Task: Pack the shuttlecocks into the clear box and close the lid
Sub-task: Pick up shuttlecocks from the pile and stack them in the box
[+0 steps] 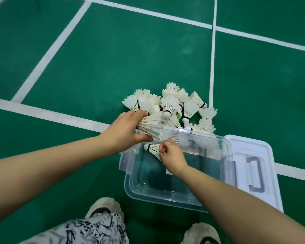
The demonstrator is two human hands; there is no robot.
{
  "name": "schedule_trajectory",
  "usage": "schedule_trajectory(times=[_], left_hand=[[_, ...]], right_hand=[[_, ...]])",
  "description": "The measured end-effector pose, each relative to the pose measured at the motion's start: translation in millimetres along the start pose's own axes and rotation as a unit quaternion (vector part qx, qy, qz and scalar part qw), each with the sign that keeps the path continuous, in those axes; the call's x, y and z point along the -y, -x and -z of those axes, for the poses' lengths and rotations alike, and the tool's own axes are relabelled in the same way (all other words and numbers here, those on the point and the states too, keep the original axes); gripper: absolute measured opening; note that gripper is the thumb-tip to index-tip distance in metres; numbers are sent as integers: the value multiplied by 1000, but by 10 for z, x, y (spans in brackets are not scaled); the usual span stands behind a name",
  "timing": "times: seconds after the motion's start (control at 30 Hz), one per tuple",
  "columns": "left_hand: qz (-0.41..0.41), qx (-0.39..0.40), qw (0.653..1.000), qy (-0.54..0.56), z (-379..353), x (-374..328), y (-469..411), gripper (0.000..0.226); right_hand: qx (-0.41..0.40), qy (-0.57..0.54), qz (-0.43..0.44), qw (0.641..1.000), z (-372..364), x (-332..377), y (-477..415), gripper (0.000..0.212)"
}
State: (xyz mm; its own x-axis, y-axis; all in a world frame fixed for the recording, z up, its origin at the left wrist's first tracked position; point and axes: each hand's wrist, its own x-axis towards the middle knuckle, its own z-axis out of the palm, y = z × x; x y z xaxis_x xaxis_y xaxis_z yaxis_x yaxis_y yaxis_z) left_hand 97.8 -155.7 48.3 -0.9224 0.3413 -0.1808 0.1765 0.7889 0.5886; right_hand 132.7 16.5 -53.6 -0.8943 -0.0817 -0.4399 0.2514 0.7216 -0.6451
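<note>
A pile of white feather shuttlecocks (pixel 173 106) lies on the green court floor just beyond the clear box (pixel 165 191). The box stands open and looks bare inside. My left hand (pixel 125 132) grips a bunch of shuttlecocks (pixel 150 125) at the box's far left corner. My right hand (pixel 173 155) pinches a single shuttlecock (pixel 152 149) by its feathers, cork pointing left, over the box's far end. The lid (pixel 250 166), white with a grey handle, lies flat on the floor against the box's right side.
White court lines (pixel 48 113) cross the green floor around the box. My two pale shoes (pixel 104 206) and a patterned trouser leg (pixel 88 231) sit at the bottom edge, close to the box's near wall.
</note>
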Motion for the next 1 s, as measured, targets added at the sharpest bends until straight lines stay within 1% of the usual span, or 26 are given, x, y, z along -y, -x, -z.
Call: schedule_trajectory(times=[0.1,0.2,0.3,0.47,0.6,0.7,0.77,0.83,0.9,1.0], left_hand=[[2,2,1000,2,-25,8,23,61],[8,8,1000,4,-32,6,33,64],[6,6,1000,4,-36,-11,46,62],[-1,1,1000,-5,-31,-56,66,61],[-2,-2,1000,-22,-21,-106,81,62],[-3,3,999,-36,-27,-147,105,63],[-5,6,999,-46,-26,-189,129,64],[-11,5,999,-51,-25,-242,156,63],[-20,4,998,-51,-34,-305,188,61],[-31,9,998,-60,-78,-382,239,59]], right_hand=[[-3,-15,2,1000,-12,-22,-1,39],[-3,-29,15,999,-32,-17,25,40],[12,-21,19,1000,-47,11,42,30],[42,47,53,997,-1,19,82,23],[45,92,63,993,180,-19,172,32],[53,70,48,995,436,-8,287,34],[40,60,48,996,653,59,389,33],[16,43,61,997,859,174,520,30],[2,21,80,997,994,285,675,33],[-9,-6,110,994,995,379,921,35]])
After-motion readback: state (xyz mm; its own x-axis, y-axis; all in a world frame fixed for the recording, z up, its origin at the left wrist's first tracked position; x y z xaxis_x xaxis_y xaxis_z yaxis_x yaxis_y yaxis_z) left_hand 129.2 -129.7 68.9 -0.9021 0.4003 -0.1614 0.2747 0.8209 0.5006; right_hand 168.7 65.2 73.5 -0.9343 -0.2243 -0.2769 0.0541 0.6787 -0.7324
